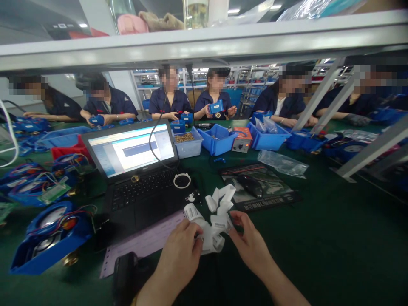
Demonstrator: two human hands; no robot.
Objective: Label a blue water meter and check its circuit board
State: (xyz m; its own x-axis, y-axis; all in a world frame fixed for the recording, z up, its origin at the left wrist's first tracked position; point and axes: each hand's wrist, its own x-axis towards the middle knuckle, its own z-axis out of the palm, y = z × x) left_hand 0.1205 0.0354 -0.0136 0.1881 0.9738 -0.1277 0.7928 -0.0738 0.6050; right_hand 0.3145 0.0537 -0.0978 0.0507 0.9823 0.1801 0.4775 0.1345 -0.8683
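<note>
My left hand point(181, 255) and my right hand point(250, 242) are both closed on a tangled white strip of printed labels point(216, 216) that curls above the green table point(334, 238). The left hand's fingers pinch the strip's lower left part. On the other side, the right fingertips hold its right edge. Just left of the strip lies an open black laptop point(137, 170) with a lit screen, a white ring point(182, 180) resting on its keyboard edge. A pale pink sheet point(143, 242) lies in front of the laptop.
Blue meter housings with wires point(47, 238) crowd the left. A black mouse point(250, 185) sits on a dark pad. Blue bins point(218, 140), a clear bag point(282, 163) and a dark handheld device point(124, 272) are nearby. Several seated people work across the table under a metal shelf point(204, 42).
</note>
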